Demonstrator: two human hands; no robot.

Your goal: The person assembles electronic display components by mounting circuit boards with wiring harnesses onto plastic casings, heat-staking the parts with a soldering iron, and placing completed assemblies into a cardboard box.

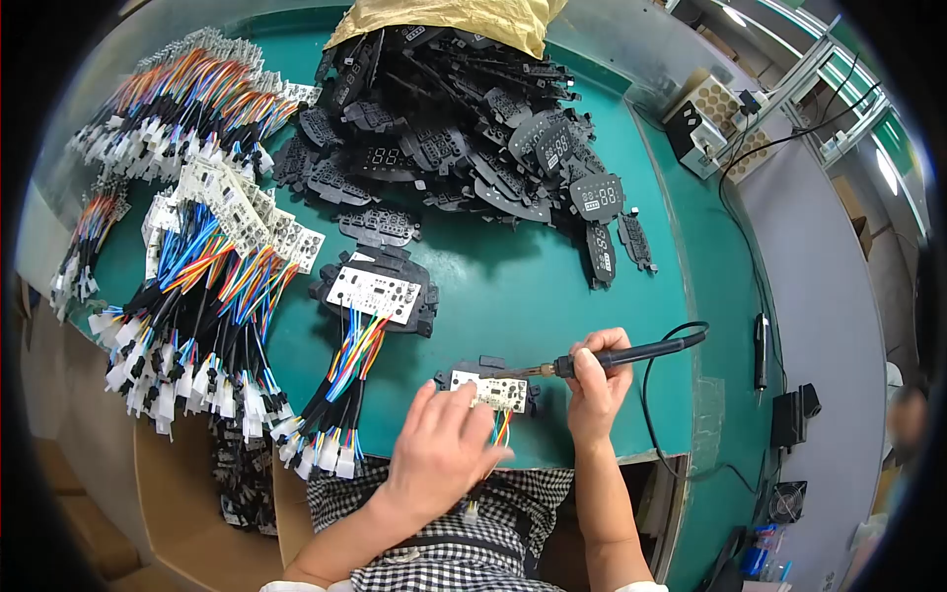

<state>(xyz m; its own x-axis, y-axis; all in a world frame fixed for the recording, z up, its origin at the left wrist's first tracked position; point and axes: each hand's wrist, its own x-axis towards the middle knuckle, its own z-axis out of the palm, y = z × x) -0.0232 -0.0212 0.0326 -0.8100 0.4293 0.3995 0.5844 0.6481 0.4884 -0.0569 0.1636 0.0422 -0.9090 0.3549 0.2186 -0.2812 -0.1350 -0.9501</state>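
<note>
A small white circuit board (505, 393) with coloured wires lies on a black plastic housing (533, 399) near the table's front edge. My left hand (439, 444) rests its fingertips on the board's left side, fingers loosely spread and thumb apart. In my right hand (598, 387) is a soldering iron (631, 353), its fingers closed round the handle. The iron's tip reaches left to the board's top edge; exact contact is too small to tell. Behind it, another wired circuit board (373, 294) sits on a black housing (426, 306).
Black plastic housings (434, 148) are heaped at the back beneath a yellow bag (444, 22). Bundles of wired boards (227, 212) cover the left side. The iron's cord (646, 414) loops at right, near a black pen-shaped tool (761, 351). Cardboard boxes (182, 483) stand below left.
</note>
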